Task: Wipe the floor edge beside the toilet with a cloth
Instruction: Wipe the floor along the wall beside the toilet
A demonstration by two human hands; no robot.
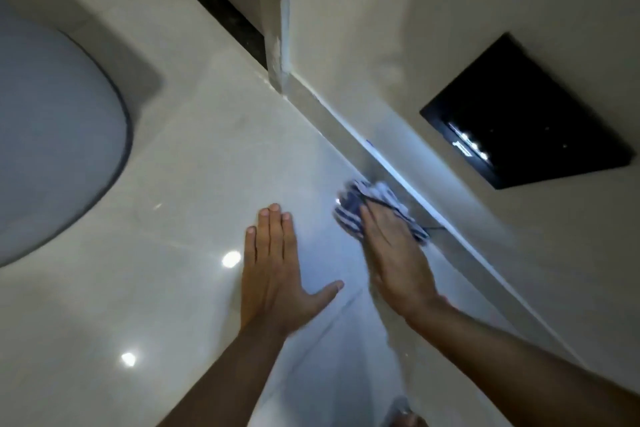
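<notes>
A blue-and-white striped cloth (367,204) lies bunched on the glossy pale floor tiles (194,184), right against the skirting (398,177) where floor meets wall. My right hand (394,253) presses flat on the cloth, fingers covering its near half; hand and cloth are motion-blurred. My left hand (277,270) rests flat on the tiles to the left of the cloth, fingers together, thumb spread, holding nothing. The white toilet (52,135) with its closed lid fills the left side.
A black square panel (526,114) is set into the pale wall on the right. A wall corner post (280,45) juts out farther along the skirting, with a dark strip (214,0) behind it. Ceiling lights reflect on the tiles.
</notes>
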